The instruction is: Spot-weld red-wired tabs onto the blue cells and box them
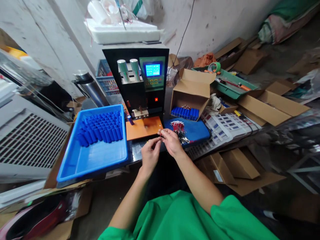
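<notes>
My left hand (151,153) and my right hand (171,142) meet in front of the spot welder (155,91), fingertips pinched together. Between them is a thin red wire lead (160,134), its ends mostly covered by my fingers. Just beyond my hands lies the welder's orange work board (143,130). One blue battery cell (130,120) stands on its left part, near the welding electrodes (140,112). To the right of my right hand, a bunch of red and black wire leads with white connectors (178,126) rests on a blue pad (200,129).
At left, a blue tray (92,163) holds many upright blue cells (105,126). An open cardboard box (192,95) with more blue cells stands behind the pad. A steel flask (91,88) is at back left. A green tool tray (235,88) and cartons (272,103) are at right.
</notes>
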`<state>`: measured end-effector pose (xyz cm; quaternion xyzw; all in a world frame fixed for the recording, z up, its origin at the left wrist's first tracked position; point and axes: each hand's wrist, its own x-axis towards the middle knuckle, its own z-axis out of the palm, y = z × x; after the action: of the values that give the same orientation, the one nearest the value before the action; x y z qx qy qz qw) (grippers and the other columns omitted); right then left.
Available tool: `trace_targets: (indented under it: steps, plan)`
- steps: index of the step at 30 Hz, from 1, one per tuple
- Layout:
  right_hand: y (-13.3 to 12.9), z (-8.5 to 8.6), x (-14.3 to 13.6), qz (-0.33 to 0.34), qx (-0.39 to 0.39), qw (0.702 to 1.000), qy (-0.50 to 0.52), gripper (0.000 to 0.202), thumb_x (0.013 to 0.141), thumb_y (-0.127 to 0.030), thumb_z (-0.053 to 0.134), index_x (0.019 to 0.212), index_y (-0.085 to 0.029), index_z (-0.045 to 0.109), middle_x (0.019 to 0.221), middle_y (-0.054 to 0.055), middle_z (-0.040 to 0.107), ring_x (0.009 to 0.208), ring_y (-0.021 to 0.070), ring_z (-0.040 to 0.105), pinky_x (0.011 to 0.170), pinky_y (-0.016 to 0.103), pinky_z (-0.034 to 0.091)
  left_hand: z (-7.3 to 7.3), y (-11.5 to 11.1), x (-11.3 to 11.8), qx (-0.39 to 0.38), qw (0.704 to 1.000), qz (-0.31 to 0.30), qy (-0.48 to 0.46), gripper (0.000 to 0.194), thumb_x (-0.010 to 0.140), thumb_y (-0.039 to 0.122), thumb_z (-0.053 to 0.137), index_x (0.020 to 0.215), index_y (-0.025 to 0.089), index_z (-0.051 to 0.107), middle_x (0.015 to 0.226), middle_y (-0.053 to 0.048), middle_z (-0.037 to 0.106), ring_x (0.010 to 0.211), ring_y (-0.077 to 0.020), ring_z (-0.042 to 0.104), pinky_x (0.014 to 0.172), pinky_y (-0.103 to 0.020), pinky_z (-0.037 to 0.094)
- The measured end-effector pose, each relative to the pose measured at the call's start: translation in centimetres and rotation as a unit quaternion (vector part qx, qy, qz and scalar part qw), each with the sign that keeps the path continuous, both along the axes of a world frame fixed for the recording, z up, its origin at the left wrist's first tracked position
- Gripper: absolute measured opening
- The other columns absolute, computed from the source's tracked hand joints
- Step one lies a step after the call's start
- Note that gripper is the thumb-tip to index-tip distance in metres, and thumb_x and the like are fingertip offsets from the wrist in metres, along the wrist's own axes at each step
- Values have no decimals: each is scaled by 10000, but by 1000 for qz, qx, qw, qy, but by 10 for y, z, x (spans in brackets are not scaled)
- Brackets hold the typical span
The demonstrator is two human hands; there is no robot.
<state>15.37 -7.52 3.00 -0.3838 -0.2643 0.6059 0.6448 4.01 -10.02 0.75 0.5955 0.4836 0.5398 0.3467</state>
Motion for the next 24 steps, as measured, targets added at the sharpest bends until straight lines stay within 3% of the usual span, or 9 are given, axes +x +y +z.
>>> trace_targets:
  steps: [3,7,12,16,19,24]
  plan:
    - [-2,-7,-6,-23,1,999,-23,274,698,-403,795,770,-193,634,808,17,687,773,132,635,729,254,522,-2,0,2,-55,997,-18,-56,274,836,397,716,1004,184,757,960,-78,774,789,-173,706,745,-307,571]
    - [-5,-15,-8,-47,3,996,-80,270,741,-430,745,769,-188,630,791,13,679,677,110,589,600,221,482,-1,2,7,-127,979,-44,-154,365,772,466,768,950,149,734,821,-70,754,612,-146,663,595,-281,554]
    - [-8,-15,-4,-28,-3,998,-53,303,727,-440,760,812,-197,601,786,0,652,636,103,569,538,211,462,5,4,9,-154,970,-50,-183,425,752,535,765,896,145,679,733,-41,716,534,-134,637,524,-259,518]
    - [-7,-13,1,52,-14,999,-3,308,698,-408,793,830,-189,622,722,-23,619,617,92,558,561,209,462,12,6,2,-130,975,-64,-167,357,784,498,737,823,163,620,673,-11,671,525,-112,594,514,-234,466]
    - [-7,-16,4,127,-5,992,-24,290,691,-403,799,777,-178,638,651,-33,597,553,96,534,543,234,454,17,7,-6,-123,980,-84,-130,304,819,453,694,764,177,581,596,11,616,498,-94,520,510,-227,417]
    - [-5,-21,7,137,35,982,-126,266,712,-402,793,725,-166,672,640,-20,627,559,99,544,562,240,439,19,5,-17,-145,984,-82,-55,278,822,413,657,709,191,533,530,32,546,500,-102,500,515,-229,385]
